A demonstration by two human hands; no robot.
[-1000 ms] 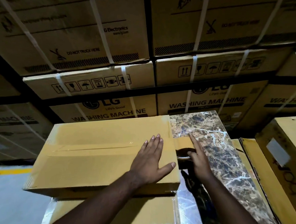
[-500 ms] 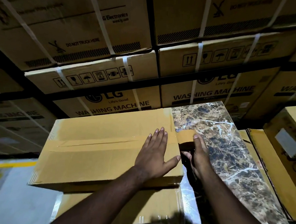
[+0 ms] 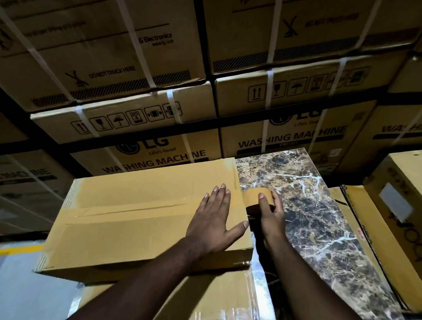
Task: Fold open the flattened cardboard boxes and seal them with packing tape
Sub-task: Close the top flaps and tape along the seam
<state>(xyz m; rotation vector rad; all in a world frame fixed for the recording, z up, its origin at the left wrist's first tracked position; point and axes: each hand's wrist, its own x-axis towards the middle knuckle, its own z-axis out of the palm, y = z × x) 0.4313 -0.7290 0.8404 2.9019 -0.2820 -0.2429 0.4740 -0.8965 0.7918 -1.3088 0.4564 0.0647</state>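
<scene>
A closed brown cardboard box (image 3: 125, 230) lies on top of another box, with a strip of brown tape (image 3: 133, 209) running along its top seam. My left hand (image 3: 215, 220) presses flat on the box's right end, fingers spread. My right hand (image 3: 271, 212) grips a roll of brown packing tape (image 3: 251, 197) just off the box's right edge, over the marble-patterned slab. The tape strip reaches from the seam to the roll.
A marble-patterned slab (image 3: 316, 217) lies to the right of the box. Flattened cardboard (image 3: 359, 224) and another box (image 3: 413, 215) stand at the right. A lower box (image 3: 209, 300) sits beneath. Stacked washing-machine cartons (image 3: 154, 153) fill the background. Grey floor (image 3: 20, 298) at left.
My right hand has lifted the tape roll from below the box's edge up to seam level. My left hand stays flat on the box. The view has tilted slightly.
</scene>
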